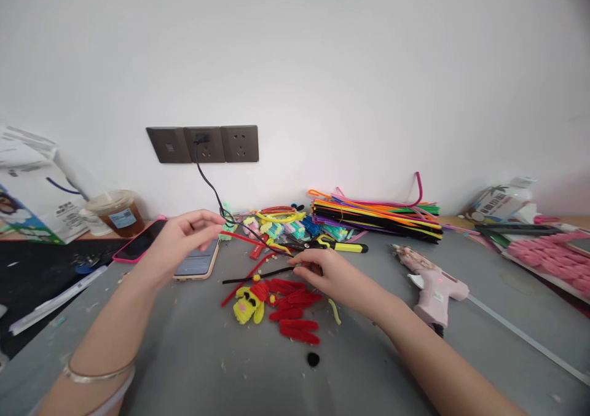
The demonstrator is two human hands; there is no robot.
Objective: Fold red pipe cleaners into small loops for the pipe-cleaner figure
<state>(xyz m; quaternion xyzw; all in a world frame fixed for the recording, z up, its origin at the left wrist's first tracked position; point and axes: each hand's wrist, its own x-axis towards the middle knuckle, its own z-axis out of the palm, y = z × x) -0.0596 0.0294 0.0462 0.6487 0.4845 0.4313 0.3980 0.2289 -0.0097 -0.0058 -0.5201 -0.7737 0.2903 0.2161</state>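
My left hand [191,235] is raised at left, its fingertips pinched on the end of a red pipe cleaner [244,238] that slants toward my right hand. My right hand [322,268] is closed, its fingertips at the end of a black pipe cleaner [271,273] that points left. Beneath lies a yellow fuzzy figure [247,305] with a red top and black marks. Beside it are several folded red fuzzy pieces [295,311] and small yellow balls [257,278]. Another red pipe cleaner [235,292] lies behind the figure. Yellow-and-black pliers [348,247] rest behind my right hand.
Pipe cleaner bundle [378,216] at the back; pink glue gun [436,290] with a long stick at right. Phones [198,262], a drink cup [117,214] and a carton [41,188] stand left. A black cord [209,182] hangs from the wall socket. A black pompom [313,359] lies in front.
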